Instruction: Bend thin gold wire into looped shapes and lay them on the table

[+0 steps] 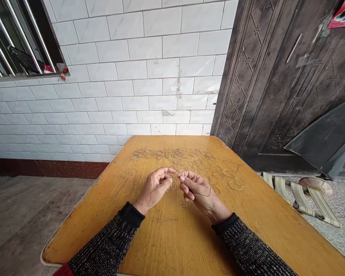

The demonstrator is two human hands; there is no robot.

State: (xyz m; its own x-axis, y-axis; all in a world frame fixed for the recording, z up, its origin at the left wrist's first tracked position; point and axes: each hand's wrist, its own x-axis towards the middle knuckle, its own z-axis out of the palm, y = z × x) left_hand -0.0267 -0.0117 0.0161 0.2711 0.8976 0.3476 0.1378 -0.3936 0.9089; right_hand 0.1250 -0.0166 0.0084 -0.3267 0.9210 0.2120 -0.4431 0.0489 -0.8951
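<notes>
Over the middle of the wooden table (161, 241), my two hands nearly meet at the fingertips. My right hand (199, 191) is closed in a pinch on a thin dark wire (208, 194), part of which bends across the back of that hand. My left hand (153, 189) is also closed, thumb near the curled fingers, with its index fingertip reaching towards the right thumb. A fine strand seems to run between both pinches, too thin to follow fully. Beyond the hands lie several loosely coiled wire loops (176, 153), with more loops (236, 184) to the right.
A few faint loops (128, 173) lie at the left of the table. Behind it stands a white tiled wall (132, 84), with a barred window (20, 38) at upper left. A dark patterned door (261, 96) and a striped folding stool (301, 195) are on the right.
</notes>
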